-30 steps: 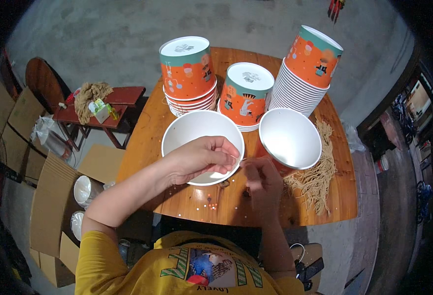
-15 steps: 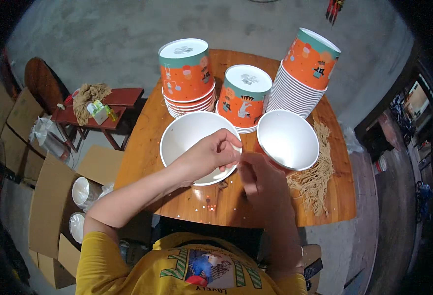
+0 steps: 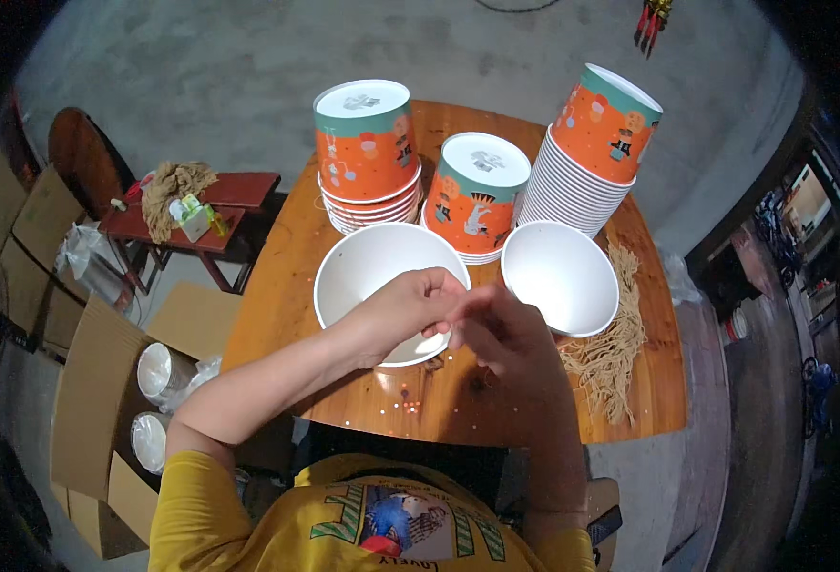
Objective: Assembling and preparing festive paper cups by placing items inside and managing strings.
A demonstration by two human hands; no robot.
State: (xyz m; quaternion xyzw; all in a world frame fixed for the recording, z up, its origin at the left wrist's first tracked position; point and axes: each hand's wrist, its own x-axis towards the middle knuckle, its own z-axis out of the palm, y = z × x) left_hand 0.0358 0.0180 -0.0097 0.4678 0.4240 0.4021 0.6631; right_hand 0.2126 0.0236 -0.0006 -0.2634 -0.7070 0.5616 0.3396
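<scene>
My left hand (image 3: 403,310) and my right hand (image 3: 508,336) meet above the table's near half, fingertips pinched and touching or almost touching. Whatever sits between the fingers is too small or hidden to make out. Beneath the left hand and wrist is a wide white-lined paper bucket (image 3: 368,255), mouth up. Just beyond the right hand a second paper bucket (image 3: 561,276) tilts with its white inside showing. A bundle of tan yarn (image 3: 618,334) lies to its right. Small white and orange dots (image 3: 407,401) are scattered near the table's front edge.
Upside-down orange and green paper buckets stand in a left stack (image 3: 367,157), a middle stack (image 3: 477,200) and a tall leaning right stack (image 3: 603,133) on the wooden table (image 3: 272,315). An open cardboard box (image 3: 96,381) and a red bench (image 3: 244,188) are at left.
My right hand has moved slightly up and left, closing in on my left hand's fingertips. The view has shifted a little; the buckets stay in place.
</scene>
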